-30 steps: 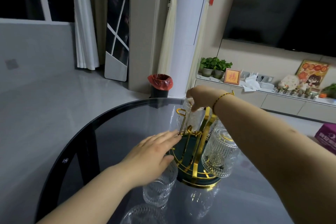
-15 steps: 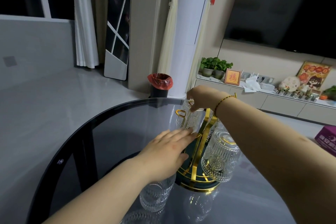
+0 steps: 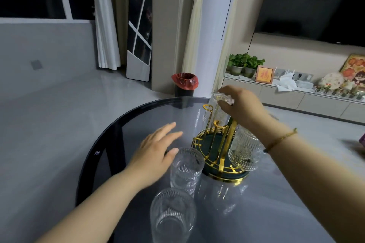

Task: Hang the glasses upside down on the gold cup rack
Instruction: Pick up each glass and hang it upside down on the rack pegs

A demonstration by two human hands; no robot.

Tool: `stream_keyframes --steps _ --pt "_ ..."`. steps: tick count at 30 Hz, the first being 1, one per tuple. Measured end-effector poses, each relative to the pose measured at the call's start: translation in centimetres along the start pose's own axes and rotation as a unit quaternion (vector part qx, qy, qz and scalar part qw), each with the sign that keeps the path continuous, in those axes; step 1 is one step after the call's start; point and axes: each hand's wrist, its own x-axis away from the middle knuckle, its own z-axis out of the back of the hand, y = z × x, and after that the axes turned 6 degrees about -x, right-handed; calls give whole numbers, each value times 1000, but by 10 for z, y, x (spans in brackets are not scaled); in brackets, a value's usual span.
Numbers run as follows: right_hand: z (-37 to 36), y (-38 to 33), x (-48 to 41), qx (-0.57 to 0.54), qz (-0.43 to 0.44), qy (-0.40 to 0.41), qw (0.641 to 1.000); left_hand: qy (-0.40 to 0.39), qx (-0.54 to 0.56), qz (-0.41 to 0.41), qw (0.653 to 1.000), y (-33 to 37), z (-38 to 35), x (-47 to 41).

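The gold cup rack (image 3: 216, 144) with a dark green base stands on the round glass table (image 3: 138, 116). My right hand (image 3: 239, 104) grips the bottom of an upside-down ribbed glass (image 3: 218, 111) set over a far prong of the rack. Another ribbed glass (image 3: 244, 151) hangs upside down on the rack's right side. Two ribbed glasses stand upright on the table, one (image 3: 186, 169) just left of the rack and one (image 3: 172, 216) nearer me. My left hand (image 3: 158, 152) hovers flat and open beside the nearer upright glass, holding nothing.
The table's dark curved rim (image 3: 110, 134) runs along the left and far side. Beyond it stand a bin with a red bag (image 3: 184, 85) and a low cabinet with plants (image 3: 245, 64) and ornaments. A purple box (image 3: 362, 140) sits at the right edge.
My left hand has drawn back leftward off the rack, uncovering the upright glass. My right hand stays on the upside-down glass at the far prong, slightly raised.
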Motion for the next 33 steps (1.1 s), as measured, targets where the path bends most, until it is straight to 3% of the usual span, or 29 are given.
stream_keyframes --steps 5,8,11,14,16,23,28,33 --pt "-21 -16 113 -223 -41 37 973 -2 14 55 998 -32 -8 54" --pt "-51 -20 165 -400 -90 43 911 -17 8 110 994 -45 -21 78" --pt "-80 -25 210 -485 -121 -32 865 -57 1 153 986 -49 -38 96" --pt "-103 -35 233 -458 -122 -145 868 -84 -50 164 982 -53 -49 103" --pt "-115 -40 235 -422 -124 -168 882 -90 -85 152 981 -55 -52 104" --pt "-128 -57 220 -295 -134 -100 941 -100 -112 136 979 -56 -55 105" --pt "-134 -55 217 -290 -149 -97 940 -99 -104 139 980 -58 -56 105" --pt "-131 -49 216 -363 -192 -120 904 -98 -98 143 980 -59 -57 106"
